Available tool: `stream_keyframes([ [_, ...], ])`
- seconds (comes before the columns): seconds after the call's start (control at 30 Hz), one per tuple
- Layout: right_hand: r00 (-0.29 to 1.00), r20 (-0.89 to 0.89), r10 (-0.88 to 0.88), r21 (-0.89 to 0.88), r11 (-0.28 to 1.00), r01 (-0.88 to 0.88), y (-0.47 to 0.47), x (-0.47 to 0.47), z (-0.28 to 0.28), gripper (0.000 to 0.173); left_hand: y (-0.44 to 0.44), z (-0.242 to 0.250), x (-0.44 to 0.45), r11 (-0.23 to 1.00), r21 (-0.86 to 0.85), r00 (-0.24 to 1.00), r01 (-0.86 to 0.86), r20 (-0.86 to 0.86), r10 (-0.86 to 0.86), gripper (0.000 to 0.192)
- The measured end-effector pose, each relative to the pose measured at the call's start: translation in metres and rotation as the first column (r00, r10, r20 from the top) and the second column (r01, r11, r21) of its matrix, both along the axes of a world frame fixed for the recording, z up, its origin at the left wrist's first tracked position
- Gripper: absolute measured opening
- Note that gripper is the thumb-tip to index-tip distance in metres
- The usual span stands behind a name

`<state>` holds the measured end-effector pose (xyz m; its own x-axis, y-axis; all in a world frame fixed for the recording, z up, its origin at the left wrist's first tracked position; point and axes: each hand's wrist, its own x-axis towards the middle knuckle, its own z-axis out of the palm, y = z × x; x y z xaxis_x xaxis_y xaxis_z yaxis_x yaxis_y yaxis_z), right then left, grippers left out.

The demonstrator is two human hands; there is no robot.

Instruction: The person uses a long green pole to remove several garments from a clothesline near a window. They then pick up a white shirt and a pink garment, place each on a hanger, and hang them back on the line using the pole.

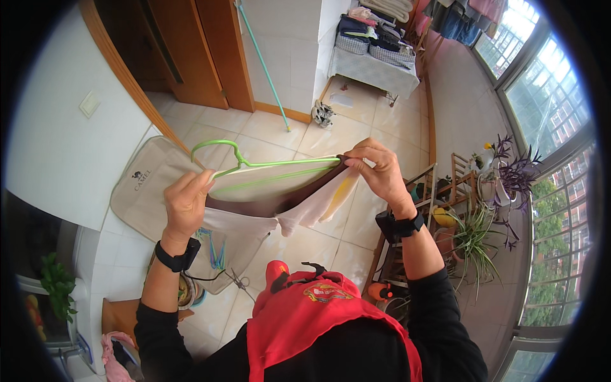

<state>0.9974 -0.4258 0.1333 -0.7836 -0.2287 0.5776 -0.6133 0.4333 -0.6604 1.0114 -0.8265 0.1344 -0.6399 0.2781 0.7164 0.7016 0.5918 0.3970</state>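
Observation:
A light garment (pixel 238 221) with a dark brown inner band and a yellow patch is stretched between my two hands. A green clothes hanger (pixel 242 162) lies along its upper edge, partly inside it, with the hook to the left. My left hand (pixel 186 205) pinches the garment's left end, near the hanger's arm. The fingers of my right hand (pixel 377 167) pinch its right end at the brown band, by the tip of the hanger. Just how the fingers share cloth and hanger cannot be told.
Left stands a beige folding board or cover (pixel 138 200), with more hangers (pixel 217 253) on it. Potted plants (pixel 477 234) on wooden racks line the right side by the windows. A cloth-covered table (pixel 372 67) holds clothes baskets; shoes (pixel 323 113) and a teal pole (pixel 265 67) are ahead.

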Motion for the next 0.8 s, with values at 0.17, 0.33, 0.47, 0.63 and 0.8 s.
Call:
stream_keyframes([
  [0.17, 0.95, -0.246, -0.19, -0.023, 0.981, 0.191, -0.012, 0.003, 0.028, 0.015, 0.008, -0.02, -0.006, 0.99, -0.139, 1.0, 0.009, -0.01, -0.01, 0.018],
  [0.33, 0.962, -0.082, 0.261, 0.388, 0.897, -0.21, -0.025, 0.034, 0.031, 0.052, 0.003, -0.033, -0.017, 0.975, 0.215, 0.991, -0.048, 0.132, 0.02, 0.018],
  [0.47, 0.984, -0.093, -0.153, 0.176, 0.97, 0.167, 0.02, 0.019, 0.029, 0.056, -0.002, -0.031, -0.019, 0.98, 0.196, 0.986, 0.023, 0.158, -0.055, 0.017],
  [0.63, 0.94, 0.34, -0.029, 0.231, 0.972, -0.054, 0.028, 0.01, -0.003, 0.024, -0.002, -0.022, -0.025, 0.995, 0.1, 0.98, 0.01, 0.194, -0.029, 0.018],
  [0.8, 0.981, 0.192, -0.043, 0.323, 0.946, -0.022, 0.021, 0.008, 0.009, 0.031, 0.007, -0.013, -0.03, 0.984, 0.173, 0.984, 0.037, 0.166, -0.066, 0.015],
])
